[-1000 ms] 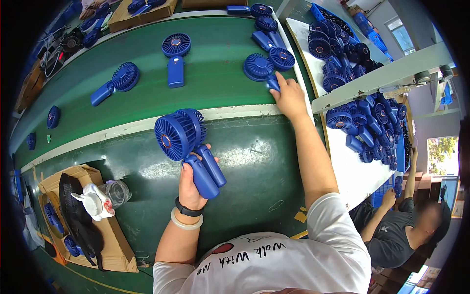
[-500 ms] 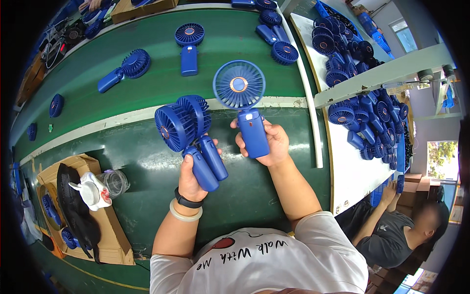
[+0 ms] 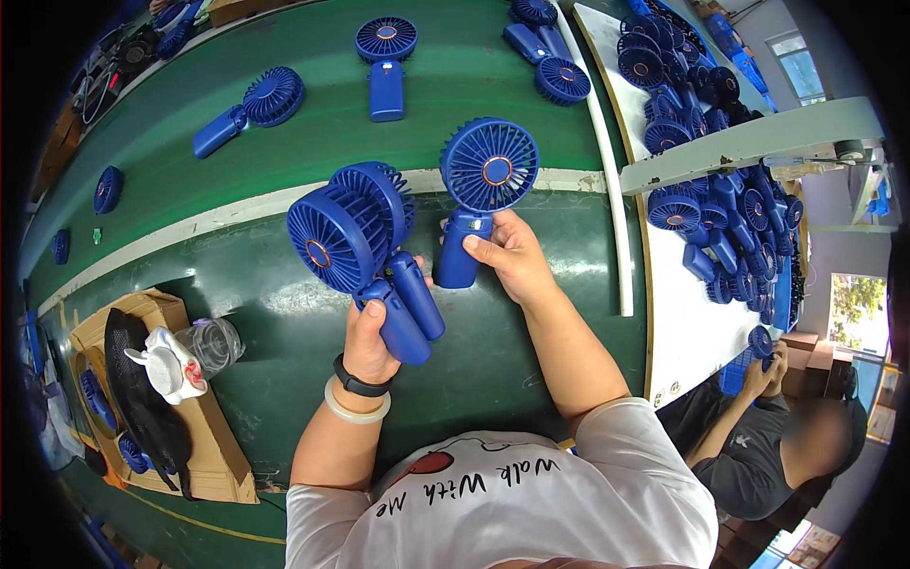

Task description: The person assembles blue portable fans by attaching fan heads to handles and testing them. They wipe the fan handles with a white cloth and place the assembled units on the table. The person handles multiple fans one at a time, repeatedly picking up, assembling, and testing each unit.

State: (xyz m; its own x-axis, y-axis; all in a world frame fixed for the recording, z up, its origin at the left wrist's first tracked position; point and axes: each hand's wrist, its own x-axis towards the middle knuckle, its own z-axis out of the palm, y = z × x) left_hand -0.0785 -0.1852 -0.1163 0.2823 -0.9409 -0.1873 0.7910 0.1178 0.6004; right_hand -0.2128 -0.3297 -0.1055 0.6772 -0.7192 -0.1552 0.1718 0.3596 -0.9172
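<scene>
My left hand (image 3: 368,343) is closed around the handles of two blue handheld fans, held side by side. The nearer fan (image 3: 327,239) shows a round grille with a copper-coloured ring; the other fan's handle (image 3: 417,296) leans against it, its head partly hidden. To the right, my right hand (image 3: 515,258) grips a third blue handheld fan (image 3: 490,163) by its short handle, thumb across the handle's front. This fan stands nearly upright, its round grille tilted upward. All three are held above the dark green table (image 3: 493,370).
Beyond a pale strip, more blue fans (image 3: 386,71) lie spaced along a green belt (image 3: 161,180). A cardboard box (image 3: 223,455) with a black mesh bag (image 3: 142,398) and a clear cup (image 3: 218,343) stands left. Piled fans (image 3: 725,223) cover a white board right, near a seated co-worker (image 3: 749,465).
My right hand has turned its fan: the handle now leans, and the thumb lies across its front. The left hand's fans have shifted slightly. The co-worker's hands have raised a fan.
</scene>
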